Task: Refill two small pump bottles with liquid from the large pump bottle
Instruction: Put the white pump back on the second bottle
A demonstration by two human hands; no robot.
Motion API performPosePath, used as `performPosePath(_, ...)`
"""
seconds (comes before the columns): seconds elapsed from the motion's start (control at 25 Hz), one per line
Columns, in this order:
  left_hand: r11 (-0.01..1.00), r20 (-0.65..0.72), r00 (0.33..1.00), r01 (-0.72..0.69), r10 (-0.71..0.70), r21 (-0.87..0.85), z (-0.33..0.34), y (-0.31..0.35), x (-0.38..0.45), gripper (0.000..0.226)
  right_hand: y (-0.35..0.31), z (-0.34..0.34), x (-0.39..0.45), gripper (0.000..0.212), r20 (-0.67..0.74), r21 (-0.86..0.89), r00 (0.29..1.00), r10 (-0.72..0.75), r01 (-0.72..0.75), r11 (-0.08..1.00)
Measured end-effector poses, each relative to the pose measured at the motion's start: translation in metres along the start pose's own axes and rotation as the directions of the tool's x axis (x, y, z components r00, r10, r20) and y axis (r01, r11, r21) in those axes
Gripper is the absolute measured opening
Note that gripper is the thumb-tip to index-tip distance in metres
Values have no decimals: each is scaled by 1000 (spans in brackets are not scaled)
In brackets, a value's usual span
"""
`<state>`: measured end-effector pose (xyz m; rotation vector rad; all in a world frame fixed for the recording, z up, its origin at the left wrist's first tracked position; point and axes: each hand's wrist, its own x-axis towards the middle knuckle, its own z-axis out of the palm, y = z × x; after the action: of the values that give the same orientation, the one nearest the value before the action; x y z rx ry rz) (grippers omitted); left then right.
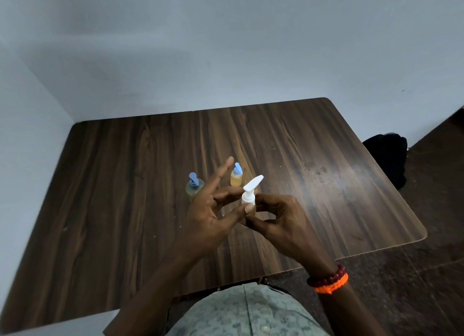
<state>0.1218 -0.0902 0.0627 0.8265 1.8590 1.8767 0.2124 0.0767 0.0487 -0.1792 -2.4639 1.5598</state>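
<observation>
I hold the large pump bottle above the middle of the table; only its white pump head (251, 188) shows, with the nozzle pointing up and to the right. My right hand (278, 220) wraps around the bottle body and hides it. My left hand (208, 210) pinches the white pump collar between the thumb and a bent finger, the other fingers spread upward. Behind my hands two small bottles with blue pumps stand on the table: a pale greenish one (194, 186) on the left and a yellow-filled one (236, 178) just right of my left fingertips.
The dark wooden table (326, 172) sits in a corner, with grey walls behind it and to its left. A black bag (389, 157) lies on the floor past the table's right edge. My right wrist wears red and orange bracelets (329, 280).
</observation>
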Motion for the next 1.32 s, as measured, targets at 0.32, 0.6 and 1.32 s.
performPosePath(0.32,998,-213,976,-37,46,47,7,2,3,71,0,3,1,37,-25,-48,999,-38,37,998)
performPosePath(0.6,998,62,996,65,-66,18,-9,0,9,69,2,2,-4,22,-21,-25,999,-34,33,999)
performPosePath(1.32,996,-166,986,27,-12,85,11,3,12,71,5,-2,5,36,-69,-50,993,-100,96,994)
